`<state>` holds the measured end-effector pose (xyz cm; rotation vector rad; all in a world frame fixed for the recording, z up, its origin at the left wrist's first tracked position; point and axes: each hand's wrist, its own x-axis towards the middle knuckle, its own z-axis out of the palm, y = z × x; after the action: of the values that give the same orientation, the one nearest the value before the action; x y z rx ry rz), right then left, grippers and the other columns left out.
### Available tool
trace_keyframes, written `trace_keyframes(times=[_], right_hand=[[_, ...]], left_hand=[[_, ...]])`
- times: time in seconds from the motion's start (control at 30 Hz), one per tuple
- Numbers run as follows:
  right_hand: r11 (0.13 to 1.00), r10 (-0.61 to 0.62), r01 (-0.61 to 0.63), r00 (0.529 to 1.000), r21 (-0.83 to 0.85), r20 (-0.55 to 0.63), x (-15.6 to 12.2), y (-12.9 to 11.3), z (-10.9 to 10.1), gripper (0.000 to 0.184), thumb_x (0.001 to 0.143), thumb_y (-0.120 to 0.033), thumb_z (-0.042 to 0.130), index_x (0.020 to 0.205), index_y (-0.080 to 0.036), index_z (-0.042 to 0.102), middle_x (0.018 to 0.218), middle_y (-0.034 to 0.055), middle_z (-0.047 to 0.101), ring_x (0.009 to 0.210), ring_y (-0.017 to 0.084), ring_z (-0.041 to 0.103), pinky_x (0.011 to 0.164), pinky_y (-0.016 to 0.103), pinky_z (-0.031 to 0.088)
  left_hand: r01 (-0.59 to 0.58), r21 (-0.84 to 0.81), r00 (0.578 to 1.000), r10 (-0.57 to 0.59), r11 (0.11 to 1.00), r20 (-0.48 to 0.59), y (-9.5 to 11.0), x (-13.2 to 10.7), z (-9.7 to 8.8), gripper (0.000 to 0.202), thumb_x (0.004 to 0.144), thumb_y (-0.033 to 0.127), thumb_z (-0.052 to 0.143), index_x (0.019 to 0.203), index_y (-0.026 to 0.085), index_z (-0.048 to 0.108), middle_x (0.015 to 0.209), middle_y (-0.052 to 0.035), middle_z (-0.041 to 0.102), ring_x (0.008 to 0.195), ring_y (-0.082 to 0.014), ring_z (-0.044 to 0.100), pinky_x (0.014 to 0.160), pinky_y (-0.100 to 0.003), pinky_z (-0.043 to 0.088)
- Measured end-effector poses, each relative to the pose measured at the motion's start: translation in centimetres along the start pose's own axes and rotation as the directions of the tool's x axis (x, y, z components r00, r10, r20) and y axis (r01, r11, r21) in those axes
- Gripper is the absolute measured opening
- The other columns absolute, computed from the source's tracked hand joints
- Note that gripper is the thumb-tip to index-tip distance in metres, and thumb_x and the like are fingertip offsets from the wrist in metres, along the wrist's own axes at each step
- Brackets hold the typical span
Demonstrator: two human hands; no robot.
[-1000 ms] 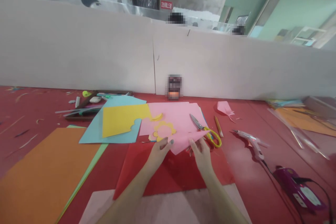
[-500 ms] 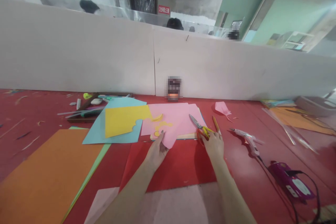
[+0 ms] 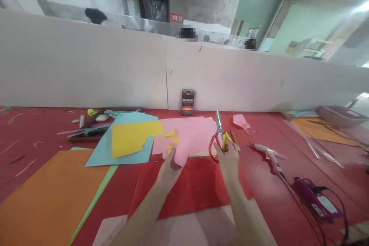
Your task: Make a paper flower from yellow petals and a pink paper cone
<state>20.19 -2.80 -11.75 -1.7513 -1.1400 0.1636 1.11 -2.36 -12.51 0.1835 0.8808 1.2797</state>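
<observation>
Between the thumb and fingers of my left hand is the near edge of a small piece of pink paper, which curls up over a larger pink sheet. My right hand grips scissors with red and yellow handles, their blades pointing away from me and looking closed. Yellow paper cutouts lie on the pink sheet, partly covered by the held piece. To their left a yellow sheet with a scalloped cut corner rests on a light blue sheet.
A pink glue gun and a purple power strip with cords lie at right. Orange paper covers the left front. A tray of tools sits behind it. A white partition bounds the back. Pink scrap lies right of the scissors.
The scissors have been lifted and turned from pointing left to pointing nearly straight away. My left hand still holds the pink piece. The view has tilted slightly upward.
</observation>
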Motion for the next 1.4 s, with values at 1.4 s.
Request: trace_keyframes(times=[1.4], right_hand=[[0.977,-0.063,0.017,0.975,0.211,0.213,-4.2,-1.7,1.5,0.039,0.075,-0.029,0.056,0.113,-0.022,0.056,0.1,0.0077,0.061,0.08,0.018,0.058,0.071,0.03,0.05]], left_hand=[[-0.284,0.002,0.959,0.284,0.959,0.008,5.6,0.2,8.4,0.008,0.078,0.022,0.054,0.078,0.018,0.061,0.087,-0.003,0.066,0.078,-0.0128,0.062,0.069,-0.024,0.05]])
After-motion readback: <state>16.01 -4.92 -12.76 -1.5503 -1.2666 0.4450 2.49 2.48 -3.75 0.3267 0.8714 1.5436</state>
